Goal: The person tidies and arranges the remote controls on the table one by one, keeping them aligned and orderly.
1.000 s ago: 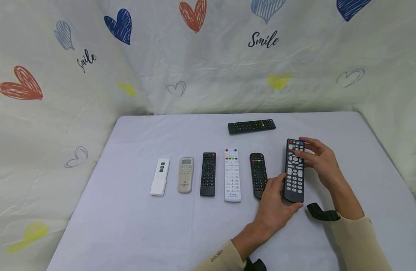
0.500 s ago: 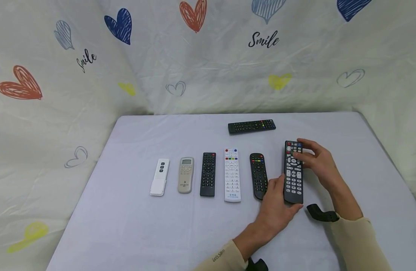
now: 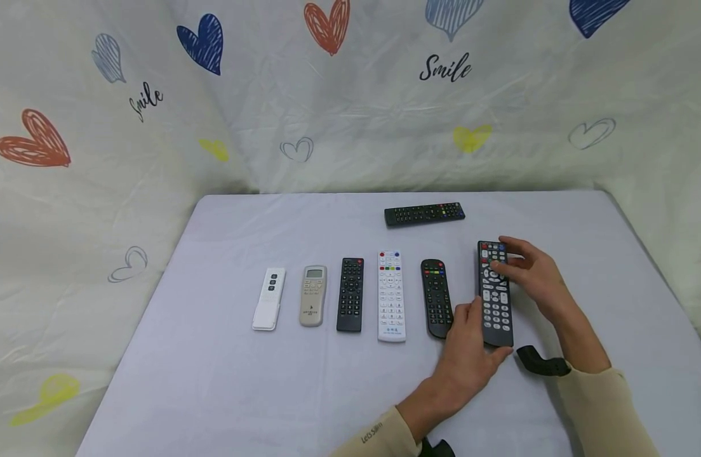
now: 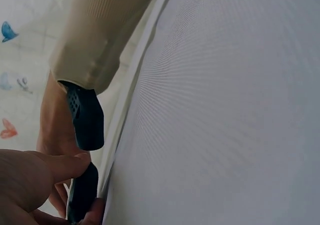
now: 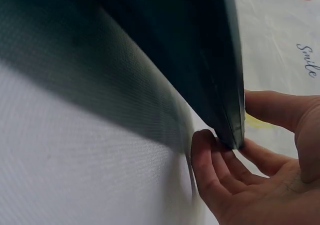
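Nearest, at the table's point(image 3: 213, 381) front edge: two beige sleeves, a dark strap point(image 3: 540, 362) lying on the cloth by the right wrist. Left hand point(image 3: 467, 355) curled about the near end of the big remote point(image 3: 494, 293), thumb laid along its left edge, fingertips under the bottom corner. Right hand point(image 3: 527, 273) pinching the far end, thumb on top over the buttons, fingers point(image 5: 220, 170) tucked beneath the edge, as seen up close in the right wrist view. Both hands grasping, neither released.

Big remote: long, black, slab-sided, with rows of pale number keys low down, a round pad in the middle, red and coloured keys at the top. Lengthwise away from the body, at the right end of the row, just beside the oval remote point(image 3: 435, 297); whether flat on the cloth or slightly raised, hard to tell.

Leftward along the row, all lengthwise and spaced apart: white remote point(image 3: 391, 296) with coloured top keys, slim black remote point(image 3: 351, 294), beige remote point(image 3: 313, 295) with a small screen, small white one point(image 3: 269, 298).

Farther back, a black remote point(image 3: 424, 213) lying crosswise, alone. Behind, draped cloth with hearts and "Smile" lettering.

No containers in sight.
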`<state>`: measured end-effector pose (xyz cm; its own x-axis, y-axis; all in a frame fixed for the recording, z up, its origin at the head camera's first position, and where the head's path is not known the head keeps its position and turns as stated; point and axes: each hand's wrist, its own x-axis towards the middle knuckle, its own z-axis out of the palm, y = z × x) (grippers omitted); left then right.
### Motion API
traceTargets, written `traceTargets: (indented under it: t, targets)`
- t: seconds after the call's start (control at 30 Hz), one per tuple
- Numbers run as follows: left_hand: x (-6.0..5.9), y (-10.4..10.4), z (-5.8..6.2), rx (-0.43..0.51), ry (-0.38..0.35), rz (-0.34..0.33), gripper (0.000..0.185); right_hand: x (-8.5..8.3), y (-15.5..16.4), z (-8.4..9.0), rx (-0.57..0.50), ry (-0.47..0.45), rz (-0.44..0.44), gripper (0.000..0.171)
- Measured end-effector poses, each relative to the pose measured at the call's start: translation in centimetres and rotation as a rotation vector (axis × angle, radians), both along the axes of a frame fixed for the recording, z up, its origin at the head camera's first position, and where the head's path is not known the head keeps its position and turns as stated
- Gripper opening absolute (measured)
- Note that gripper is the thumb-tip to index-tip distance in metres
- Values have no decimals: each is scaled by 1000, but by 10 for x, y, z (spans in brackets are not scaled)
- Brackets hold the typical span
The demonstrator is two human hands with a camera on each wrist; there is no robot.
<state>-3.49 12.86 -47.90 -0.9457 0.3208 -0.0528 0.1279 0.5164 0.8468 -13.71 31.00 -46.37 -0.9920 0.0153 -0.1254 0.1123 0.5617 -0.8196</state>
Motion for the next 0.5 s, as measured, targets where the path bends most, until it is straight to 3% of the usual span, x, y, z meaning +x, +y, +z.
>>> traceTargets:
  t: [0.2,0.5]
  targets:
    - [1,2,4,-78,2,11,93,-1,-3,0,11,-9,1,78]
    - [3,6,5,-103,-3,21,93,-2,-2,-2,20,-37,8,79]
